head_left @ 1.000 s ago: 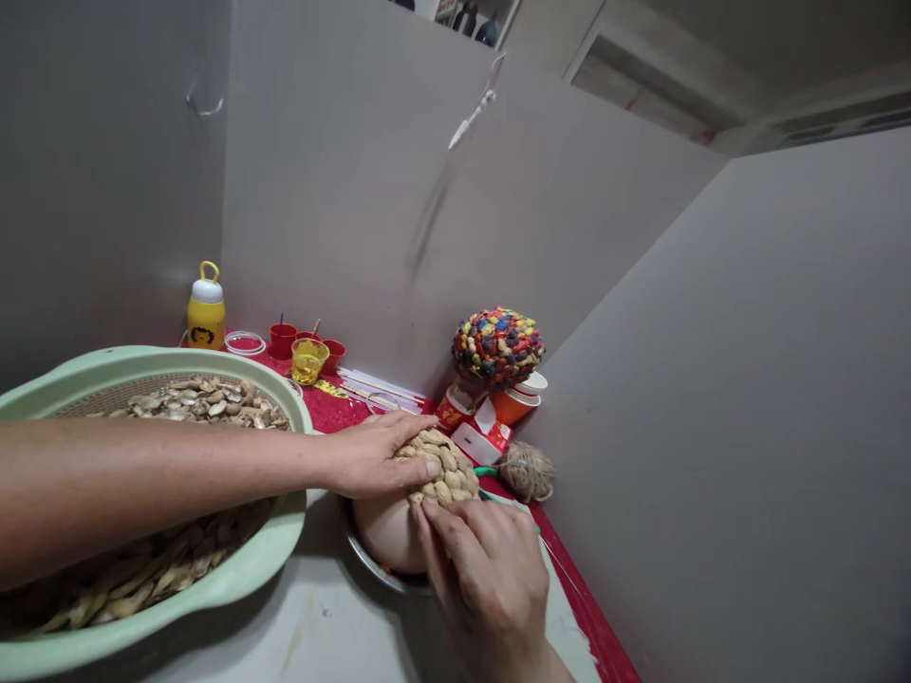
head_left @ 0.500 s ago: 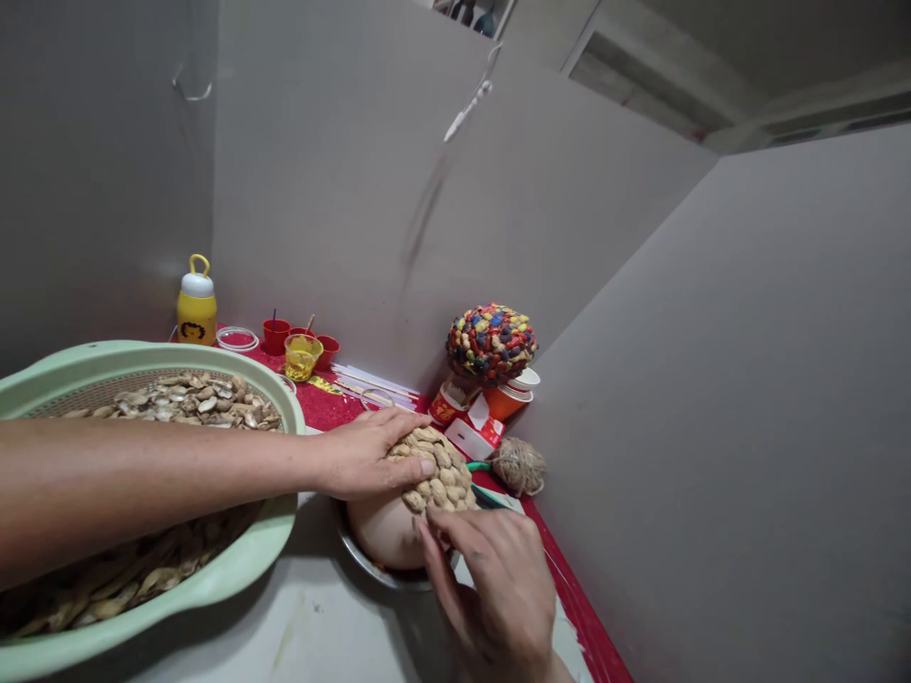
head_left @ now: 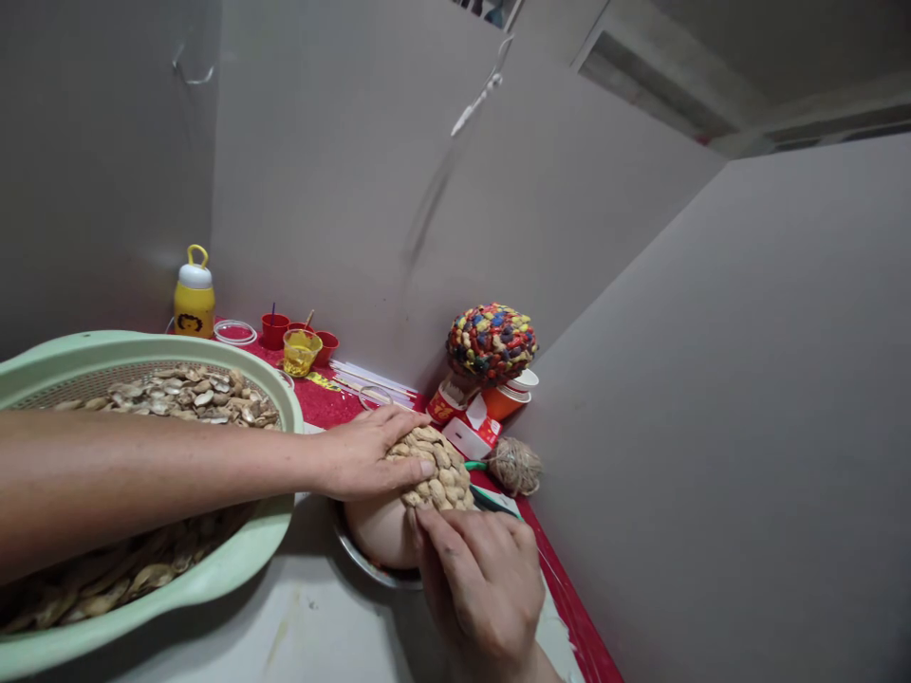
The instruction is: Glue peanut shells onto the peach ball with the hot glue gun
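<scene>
A smooth, pale round form sits in a metal bowl, its upper part covered with rows of peanut shells. My left hand lies over the top left of it, fingers stretched out and thumb across the shells. At the lower edge of the shell layer, my right hand pinches what looks like a peanut shell, mostly hidden by the fingertips, against the bare surface. Under my left forearm stands a green colander full of loose shell halves.
Behind are a yellow bottle, red cups, a cup of yellow paint and white sticks. At the back right stand a colourful shell-covered ball, paper cups and a twine ball. Grey partitions enclose the table.
My right hand has shifted slightly left and up, its fingertips now pressed closer against the form below the shells. The left hand stays in place on top.
</scene>
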